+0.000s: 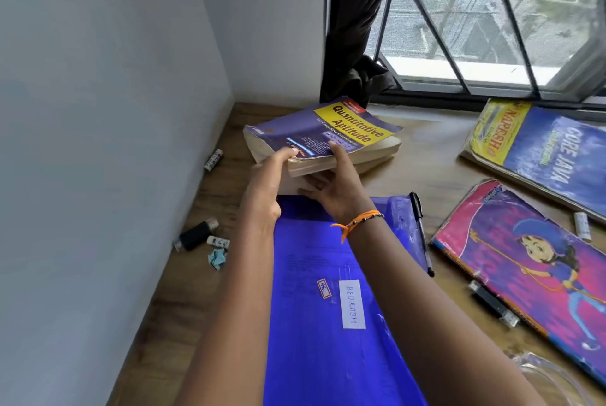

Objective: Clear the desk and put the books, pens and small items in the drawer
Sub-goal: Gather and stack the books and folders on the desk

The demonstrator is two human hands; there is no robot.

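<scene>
A thick purple and yellow "Quantitative Aptitude" book (328, 133) lies at the back of the wooden desk (203, 274). My left hand (267, 186) grips its near left corner, thumb on the cover. My right hand (334, 189) holds the near edge, thumb on top and fingers curled underneath. Below my arms lies a blue folder (314, 323) labelled "BEDROOM". A black pen (421, 232) rests on the folder's right edge. To the right lie a "Core Java" book (541, 156) and a pink cartoon notebook (531, 261).
By the left wall lie a black USB stick (195, 235), a small white eraser (218, 241), a blue paper scrap (216, 258) and a small white tube (213, 159). Another USB stick (493, 302) and a white eraser (582, 225) lie at the right. A window and dark curtain (357, 28) stand behind.
</scene>
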